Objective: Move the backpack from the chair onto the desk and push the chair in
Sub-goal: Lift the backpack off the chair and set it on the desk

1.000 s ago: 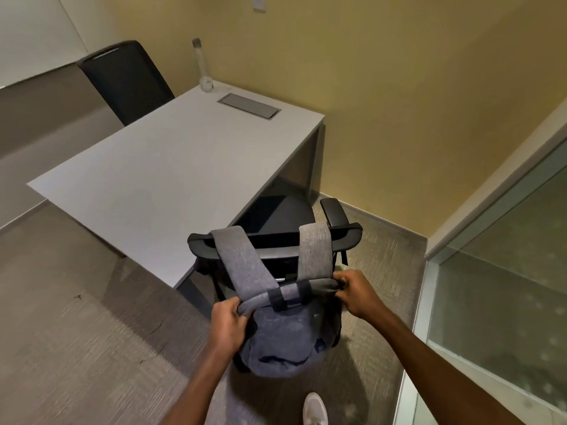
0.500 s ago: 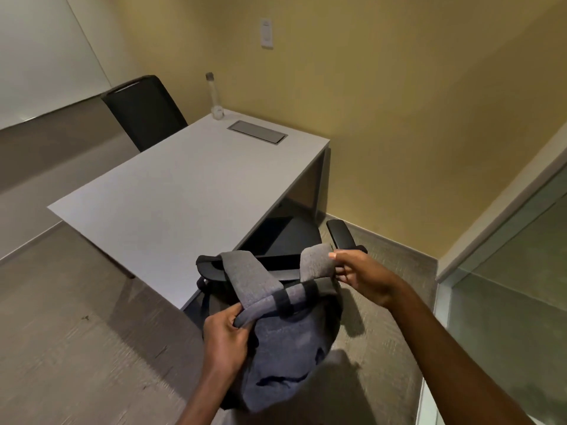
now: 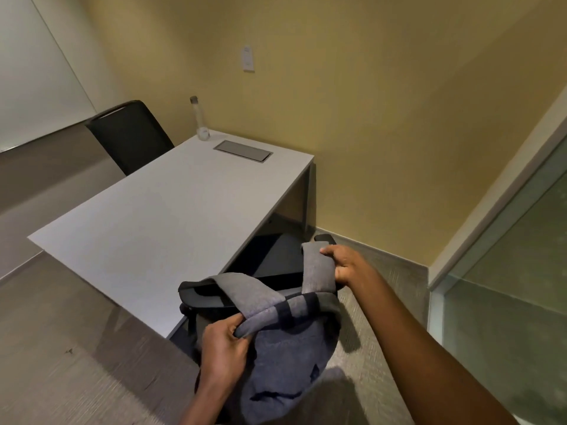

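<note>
The grey backpack (image 3: 285, 357) hangs behind the backrest of the black chair (image 3: 270, 265), off the desk (image 3: 159, 216), its two straps draped up over the top of the backrest. The left hand (image 3: 222, 348) is clenched around the grab loop at the top of the pack, thumb on the near side. The right hand (image 3: 343, 265) grasps the right shoulder strap (image 3: 317, 268) and holds it raised above the backrest, close to the chair's right armrest. The chair's seat sits partly under the desk's near right edge. At the desk's far edge a clear bottle (image 3: 199, 121) stands upright near the far left corner, just beside a grey cable hatch (image 3: 243, 150). A second black chair (image 3: 130, 136) stands beyond the desk's left side
</note>
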Demonstrator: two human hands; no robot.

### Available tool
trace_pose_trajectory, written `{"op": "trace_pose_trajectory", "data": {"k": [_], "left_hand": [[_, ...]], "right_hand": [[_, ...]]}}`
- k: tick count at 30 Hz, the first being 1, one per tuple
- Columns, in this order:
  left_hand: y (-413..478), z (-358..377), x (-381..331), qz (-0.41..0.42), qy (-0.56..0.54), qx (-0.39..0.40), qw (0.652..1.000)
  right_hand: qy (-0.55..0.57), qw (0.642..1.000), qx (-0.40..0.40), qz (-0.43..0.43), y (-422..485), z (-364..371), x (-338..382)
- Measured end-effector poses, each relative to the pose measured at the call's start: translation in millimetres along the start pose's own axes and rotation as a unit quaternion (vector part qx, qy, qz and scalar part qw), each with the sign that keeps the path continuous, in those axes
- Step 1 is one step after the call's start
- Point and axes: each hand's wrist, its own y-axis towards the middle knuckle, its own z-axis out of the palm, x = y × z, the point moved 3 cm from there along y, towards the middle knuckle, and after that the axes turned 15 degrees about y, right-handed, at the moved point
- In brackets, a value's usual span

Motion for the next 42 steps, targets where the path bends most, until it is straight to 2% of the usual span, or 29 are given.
{"op": "trace_pose_trajectory", "data": {"k": [4, 9, 12, 17, 20, 26, 29, 32, 34, 36, 38, 42], "left_hand": [[-1.0, 14.0, -11.8, 0.003, -0.008, 0.003, 1.0], [-10.1, 31.8, -18.6, 0.003, -0.021, 0.02, 1.0], [-19.0, 39.4, -19.4, -0.012, -0.049, 0.04, 0.998], [-36.7, 41.2, -16.8, -0.031, -0.083, 0.048, 0.995], [-43.0, 36.2, -13.9, -0.019, -0.084, 0.048, 0.995], [-49.0, 21.7, 4.3, -0.013, -0.07, 0.032, 0.997], [-48.2, 15.9, 20.7, -0.021, -0.053, 0.019, 0.998], [-50.7, 7.6, 27.4, -0.021, -0.043, -0.001, 0.999], [-51.2, 3.9, 34.5, -0.025, -0.034, -0.006, 0.999], [-51.1, 1.2, 42.8, -0.035, -0.031, -0.012, 0.999], [-52.0, -3.6, 46.1, -0.041, -0.026, -0.019, 0.999], [-53.1, -14.5, 43.6, -0.04, -0.006, -0.01, 0.999]], "right_hand": [[0.116, 0.986, -0.061, -0.101, 28.5, -40.7, 5.5], [0.179, 0.953, -0.159, -0.187, -21.2, -67.6, -7.1], [0.165, 0.947, -0.206, -0.182, -31.3, -87.7, -28.0], [0.102, 0.964, -0.214, -0.117, -44.1, -104.2, -58.0], [0.084, 0.974, -0.191, -0.092, -55.3, -104.4, -71.9], [-0.021, 0.987, -0.112, -0.112, -74.1, -88.7, -89.4], [-0.129, 0.98, -0.071, -0.135, -76.8, -80.1, -96.1], [-0.295, 0.934, -0.037, -0.197, -83.4, -64.6, -97.1], [-0.414, 0.868, -0.042, -0.269, -94.7, -43.3, -93.6], [-0.452, 0.821, -0.037, -0.346, -110.6, -11.4, -90.4], [-0.429, 0.816, 0.021, -0.386, -119.9, 25.9, -92.1], [-0.43, 0.826, 0.121, -0.344, -102.9, 92.0, -100.3]]}}
